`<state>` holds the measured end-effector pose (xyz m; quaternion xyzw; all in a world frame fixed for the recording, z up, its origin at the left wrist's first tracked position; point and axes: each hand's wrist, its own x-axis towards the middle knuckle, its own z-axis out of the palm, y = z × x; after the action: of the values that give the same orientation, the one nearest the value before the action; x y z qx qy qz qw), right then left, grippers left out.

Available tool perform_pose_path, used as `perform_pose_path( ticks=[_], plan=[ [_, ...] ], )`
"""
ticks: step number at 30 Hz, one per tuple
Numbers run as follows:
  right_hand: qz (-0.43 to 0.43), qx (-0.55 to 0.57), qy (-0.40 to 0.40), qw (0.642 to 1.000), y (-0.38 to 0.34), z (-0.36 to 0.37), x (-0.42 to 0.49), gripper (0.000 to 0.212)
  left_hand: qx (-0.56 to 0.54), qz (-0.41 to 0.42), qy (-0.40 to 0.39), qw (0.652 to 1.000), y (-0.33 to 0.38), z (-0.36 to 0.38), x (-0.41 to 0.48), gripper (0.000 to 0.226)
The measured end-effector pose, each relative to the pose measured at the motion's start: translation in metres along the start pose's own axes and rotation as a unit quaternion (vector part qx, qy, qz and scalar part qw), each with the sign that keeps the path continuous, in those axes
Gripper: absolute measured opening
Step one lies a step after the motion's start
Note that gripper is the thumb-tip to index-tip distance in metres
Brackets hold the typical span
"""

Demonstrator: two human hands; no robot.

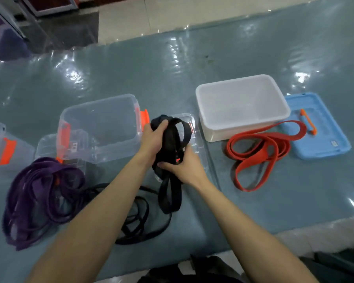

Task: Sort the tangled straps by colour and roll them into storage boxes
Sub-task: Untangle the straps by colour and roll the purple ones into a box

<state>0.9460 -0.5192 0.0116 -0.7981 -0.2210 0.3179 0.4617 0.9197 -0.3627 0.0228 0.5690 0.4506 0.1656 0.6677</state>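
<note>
My left hand grips the top of a bunched black strap held above the table's middle. My right hand holds the same black strap lower down, and its loops hang to the table. More black strap lies coiled under my left forearm. A purple strap pile sits at the left. A red strap lies loosely looped at the right. A clear storage box with orange latches stands behind my left hand, and a white box stands behind the red strap.
A blue lid with an orange handle lies right of the white box. A clear lid lies behind the black strap. Another clear box shows at the left edge. The table's near edge runs at the lower right.
</note>
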Motion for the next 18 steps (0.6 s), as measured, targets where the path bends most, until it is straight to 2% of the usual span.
perform_pose_path(
  ticks=[2,4,6,8,10,14,16,18],
  plan=[
    [-0.007,0.0,0.024,1.0,0.001,-0.002,0.013,0.096,0.051,0.001,0.012,0.999,0.001,-0.004,0.013,0.053],
    [0.008,-0.066,0.035,0.997,0.016,0.001,0.019,0.112,0.182,0.019,-0.013,0.983,-0.01,-0.012,0.015,0.074],
    [0.02,-0.178,0.049,0.983,0.039,0.009,0.014,0.108,0.325,0.061,-0.051,0.942,-0.031,-0.022,0.004,0.096],
    [0.001,-0.214,0.061,0.975,0.06,0.016,0.008,0.094,0.396,0.11,-0.06,0.91,-0.052,-0.03,-0.01,0.102],
    [-0.009,-0.205,0.062,0.977,0.066,0.021,0.009,0.092,0.428,0.11,-0.056,0.895,-0.066,-0.035,-0.018,0.087],
    [-0.032,-0.22,0.073,0.972,0.056,0.029,0.019,0.08,0.452,0.149,-0.038,0.879,-0.071,-0.041,-0.024,0.031],
    [-0.057,-0.246,0.025,0.967,0.052,0.034,0.021,0.076,0.45,0.156,-0.017,0.879,-0.069,-0.046,-0.026,0.025],
    [-0.078,-0.306,-0.038,0.948,0.05,0.036,0.022,0.074,0.473,0.146,-0.035,0.868,-0.071,-0.053,-0.03,0.025]
  ],
)
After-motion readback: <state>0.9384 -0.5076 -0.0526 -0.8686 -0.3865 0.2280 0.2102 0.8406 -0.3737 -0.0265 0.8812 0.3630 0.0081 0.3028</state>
